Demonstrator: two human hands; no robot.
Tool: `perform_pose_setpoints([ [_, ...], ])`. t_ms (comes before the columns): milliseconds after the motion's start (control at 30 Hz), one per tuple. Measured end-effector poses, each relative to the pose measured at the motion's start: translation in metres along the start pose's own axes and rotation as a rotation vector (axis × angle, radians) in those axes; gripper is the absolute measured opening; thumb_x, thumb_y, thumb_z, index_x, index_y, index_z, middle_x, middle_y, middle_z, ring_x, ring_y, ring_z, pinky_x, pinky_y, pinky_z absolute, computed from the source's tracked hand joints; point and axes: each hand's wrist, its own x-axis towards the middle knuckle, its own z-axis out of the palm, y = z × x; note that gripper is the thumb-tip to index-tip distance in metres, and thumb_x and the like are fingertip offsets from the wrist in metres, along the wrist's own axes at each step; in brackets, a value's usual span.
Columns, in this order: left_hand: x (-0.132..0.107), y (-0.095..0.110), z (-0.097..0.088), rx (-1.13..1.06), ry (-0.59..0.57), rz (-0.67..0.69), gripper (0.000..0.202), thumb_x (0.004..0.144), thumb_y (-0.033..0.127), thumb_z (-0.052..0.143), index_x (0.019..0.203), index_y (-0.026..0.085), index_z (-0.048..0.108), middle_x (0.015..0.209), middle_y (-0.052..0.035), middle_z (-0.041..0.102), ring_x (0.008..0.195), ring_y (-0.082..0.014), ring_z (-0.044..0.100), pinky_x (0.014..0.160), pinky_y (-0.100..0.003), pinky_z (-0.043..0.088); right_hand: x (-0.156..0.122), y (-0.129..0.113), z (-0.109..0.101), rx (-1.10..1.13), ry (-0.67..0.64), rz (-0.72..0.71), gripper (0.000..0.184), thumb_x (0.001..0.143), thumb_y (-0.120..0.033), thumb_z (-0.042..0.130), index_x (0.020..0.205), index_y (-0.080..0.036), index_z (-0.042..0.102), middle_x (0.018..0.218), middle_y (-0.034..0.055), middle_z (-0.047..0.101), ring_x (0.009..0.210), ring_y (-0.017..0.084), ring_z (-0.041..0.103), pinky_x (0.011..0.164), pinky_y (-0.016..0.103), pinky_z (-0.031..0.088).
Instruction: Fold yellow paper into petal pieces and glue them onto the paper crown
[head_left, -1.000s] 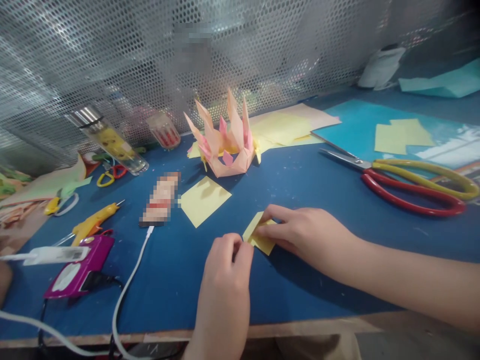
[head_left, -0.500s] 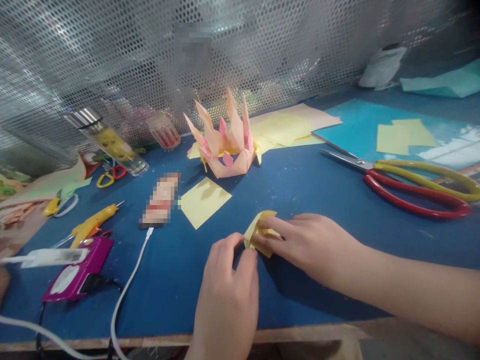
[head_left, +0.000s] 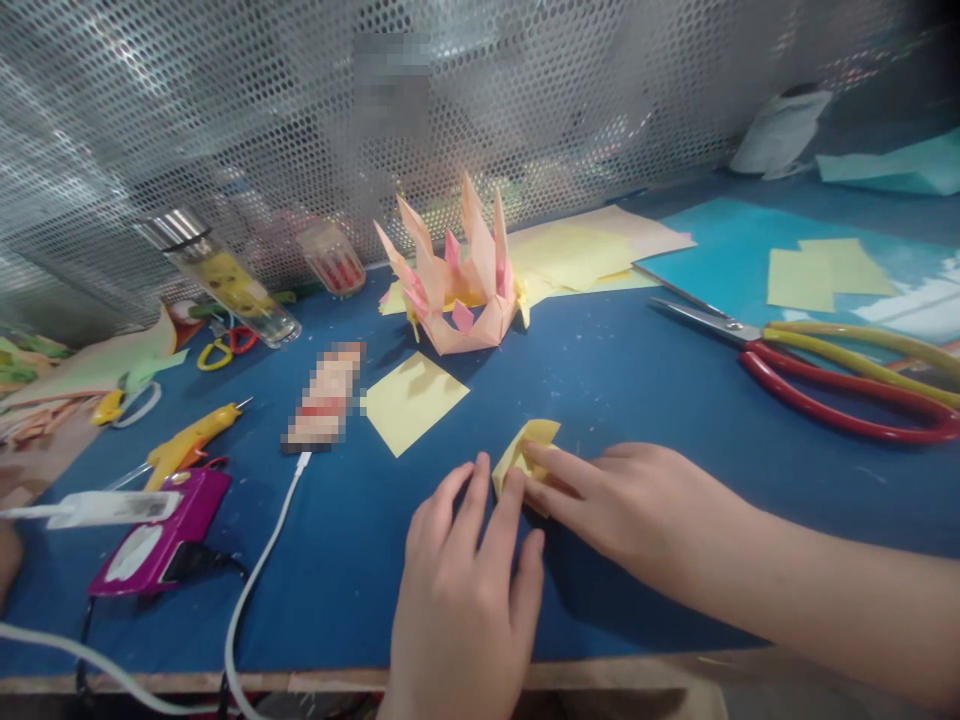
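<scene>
A small folded yellow paper lies on the blue table, near the front edge. My left hand rests flat with its fingers stretched out, the fingertips pressing the paper's left edge. My right hand reaches in from the right, its fingers laid flat on the same paper and covering its lower part. Neither hand grips anything.
A flat yellow square lies just behind, and a pink paper crown farther back. Large red-and-yellow scissors sit at the right. A phone on a white cable, a magenta glue gun, a bottle and paper sheets stand before a mesh wall.
My left hand has gone from a pinch on the paper's corner to flat, stretched fingers. My right hand has slid down a little, pressing the fold flatter.
</scene>
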Motion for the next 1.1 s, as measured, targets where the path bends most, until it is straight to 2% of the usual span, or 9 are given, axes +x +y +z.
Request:
perform_pose_setpoints([
  [100,0.001,0.001,0.001,0.033,-0.006,-0.004,0.036,0.089,0.022,0.048,0.120,0.008,0.058,0.123,-0.0184,0.062,0.108,-0.0337,0.059,0.078,-0.052,0.056,0.000,0.000,0.000,0.038,0.032,0.016,0.033,0.080,-0.004,0.045,0.105,-0.014,0.065,0.088,0.0080,0.070,0.040,0.010,0.048,0.041,0.029,0.029],
  [233,0.003,0.007,0.008,0.102,-0.034,-0.032,0.039,0.089,0.028,0.046,0.115,0.003,0.061,0.125,-0.0226,0.060,0.105,-0.0369,0.060,0.077,-0.055,0.056,0.000,0.001,0.001,0.152,0.045,0.139,0.028,0.079,-0.004,0.045,0.092,-0.016,0.066,0.083,0.0050,0.072,0.045,0.011,0.053,0.043,0.027,0.030],
  [500,-0.001,0.037,0.028,0.234,0.057,-0.179,0.038,0.090,0.011,0.033,0.110,-0.008,0.059,0.122,-0.0324,0.058,0.111,-0.0398,0.058,0.082,-0.054,0.057,0.001,-0.001,0.003,0.215,0.045,0.146,0.028,0.080,-0.001,0.041,0.088,-0.014,0.064,0.075,0.0037,0.071,0.047,0.013,0.055,0.043,0.028,0.032],
  [633,0.000,0.046,0.032,0.246,0.076,-0.256,0.036,0.089,0.007,0.034,0.112,-0.009,0.058,0.120,-0.0317,0.058,0.112,-0.0405,0.057,0.085,-0.057,0.055,0.001,-0.001,0.003,0.242,0.051,0.150,0.030,0.083,-0.001,0.037,0.090,-0.014,0.063,0.073,0.0039,0.069,0.047,0.013,0.055,0.043,0.028,0.032],
  [733,0.001,0.047,0.031,0.232,0.090,-0.281,0.033,0.089,0.006,0.037,0.114,-0.002,0.058,0.120,-0.0261,0.058,0.110,-0.0361,0.059,0.088,-0.057,0.053,0.001,0.001,0.003,0.294,0.008,0.182,0.026,0.084,-0.004,0.039,0.088,-0.016,0.063,0.070,0.0019,0.067,0.047,0.012,0.054,0.044,0.027,0.031],
  [833,0.002,0.043,0.028,0.229,0.086,-0.244,0.029,0.090,0.009,0.038,0.104,0.001,0.063,0.112,-0.0222,0.062,0.103,-0.0340,0.061,0.085,-0.055,0.055,0.002,0.002,0.002,0.358,-0.046,0.291,0.020,0.085,-0.009,0.045,0.079,-0.018,0.061,0.063,-0.0017,0.063,0.046,0.011,0.053,0.044,0.024,0.029],
  [933,0.002,0.036,0.025,0.205,0.095,-0.161,0.031,0.091,0.015,0.039,0.099,-0.002,0.064,0.106,-0.0226,0.064,0.099,-0.0352,0.062,0.079,-0.053,0.057,0.002,0.002,0.000,0.372,-0.022,0.375,0.019,0.085,-0.011,0.048,0.075,-0.019,0.062,0.065,-0.0018,0.064,0.050,0.010,0.055,0.045,0.023,0.030],
  [1000,0.000,0.033,0.023,0.172,0.099,-0.128,0.033,0.092,0.020,0.040,0.103,-0.002,0.062,0.108,-0.0225,0.064,0.101,-0.0351,0.061,0.080,-0.052,0.056,0.002,0.002,0.000,0.359,0.016,0.382,0.018,0.085,-0.012,0.050,0.077,-0.020,0.064,0.068,-0.0012,0.066,0.051,0.011,0.056,0.045,0.023,0.031],
  [1100,-0.004,0.030,0.021,0.077,0.089,-0.178,0.035,0.093,0.025,0.042,0.113,0.002,0.058,0.118,-0.0200,0.062,0.110,-0.0343,0.056,0.088,-0.053,0.051,0.001,0.003,0.000,0.345,0.028,0.392,0.015,0.083,-0.013,0.054,0.075,-0.021,0.064,0.070,-0.0017,0.068,0.051,0.012,0.057,0.045,0.023,0.032],
])
